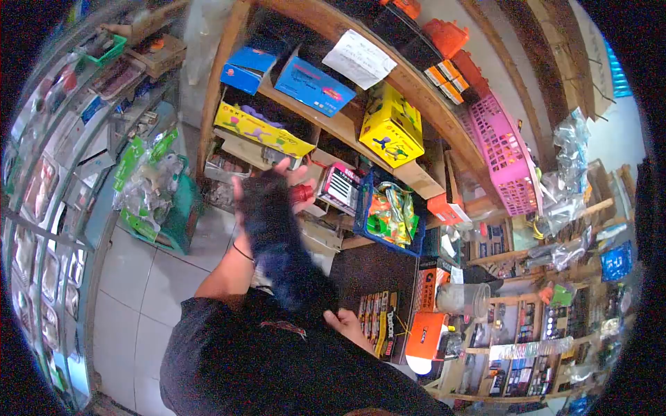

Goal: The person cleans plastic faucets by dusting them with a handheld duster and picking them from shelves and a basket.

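My left hand (241,222), with a thin dark band at the wrist, reaches forward toward the shelves. Its fingers show around a blurred black-to-navy cloth-like thing (274,229) that covers the palm. A small shiny red thing (301,193) sits by the fingertips; its kind is unclear. Low at the front of my black shirt is my right hand (349,327), with curled fingers partly hidden by dark fabric. Boxes of packaged goods (377,320) stand beyond it. Straight ahead are a yellow open box (262,129) and a blue basket (387,246) of green and orange packets.
Wooden shelves hold blue boxes (313,84), a yellow box (392,126) and a pink basket (505,156). On the floor at left stands a green crate (179,225) with plastic bags. A glass-fronted case (52,256) lines the left side; a clear jar (463,299) stands at right.
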A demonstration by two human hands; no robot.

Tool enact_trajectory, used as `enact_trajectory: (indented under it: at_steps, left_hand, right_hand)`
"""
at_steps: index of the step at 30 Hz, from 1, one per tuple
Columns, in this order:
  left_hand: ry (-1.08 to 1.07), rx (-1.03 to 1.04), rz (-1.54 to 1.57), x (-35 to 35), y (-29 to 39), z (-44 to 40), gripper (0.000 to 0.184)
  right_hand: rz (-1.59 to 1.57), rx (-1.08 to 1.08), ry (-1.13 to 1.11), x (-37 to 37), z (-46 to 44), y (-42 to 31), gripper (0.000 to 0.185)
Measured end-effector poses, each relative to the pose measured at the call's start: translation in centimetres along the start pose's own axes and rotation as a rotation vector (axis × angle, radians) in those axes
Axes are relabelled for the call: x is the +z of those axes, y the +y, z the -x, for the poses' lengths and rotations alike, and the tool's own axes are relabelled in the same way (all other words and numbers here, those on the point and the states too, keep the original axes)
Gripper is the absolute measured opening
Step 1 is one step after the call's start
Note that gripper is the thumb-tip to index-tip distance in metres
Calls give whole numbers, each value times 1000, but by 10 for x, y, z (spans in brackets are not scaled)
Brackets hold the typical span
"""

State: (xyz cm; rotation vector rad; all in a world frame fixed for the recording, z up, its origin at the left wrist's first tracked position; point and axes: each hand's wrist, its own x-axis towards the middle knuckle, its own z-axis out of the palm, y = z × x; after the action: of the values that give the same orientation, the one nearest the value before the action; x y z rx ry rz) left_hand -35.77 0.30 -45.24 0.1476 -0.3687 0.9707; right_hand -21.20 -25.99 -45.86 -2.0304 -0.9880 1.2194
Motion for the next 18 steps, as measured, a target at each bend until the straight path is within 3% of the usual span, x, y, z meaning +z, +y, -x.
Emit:
enact_trajectory:
  at_steps: [1,3,4,5,7,9,11,12,13,15,16,18]
  left_hand:
    - [238,40,-146,3,-1,3,89]
    - [262,50,-103,10,-6,3,89]
    - [242,37,-9,14,-7,4,88]
    - [10,-6,-54,7,-5,5,88]
    - [-73,-10,-11,7,-7,1,88]
    - [263,28,-160,22,-9,7,94]
    - [261,29,-98,22,-13,7,96]
    - [163,-4,-68,15,-13,7,93]
    - [63,-39,-38,11,-11,6,91]
    - [62,-99,-10,3,-10,4,91]
    - [178,-65,-63,10,-10,8,91]
    - [289,35,-170,6,-9,9,93]
  right_hand:
    - [-50,7,29,0,1,5,35]
    - [79,-8,-12,-7,2,18,33]
    - [210,-25,-55,-9,2,22,32]
    - [201,-25,-48,-6,6,9,32]
    - [26,52,-64,1,19,-15,31]
    - [-82,39,11,8,19,-11,31]
    - [-151,142,46,12,24,-28,31]
    - [206,18,-47,4,20,-22,31]
    - [194,10,-40,6,18,-19,31]
    - [235,26,-89,10,16,-15,34]
    - [-57,68,-2,18,20,-20,32]
    - [-180,50,33,24,20,-18,36]
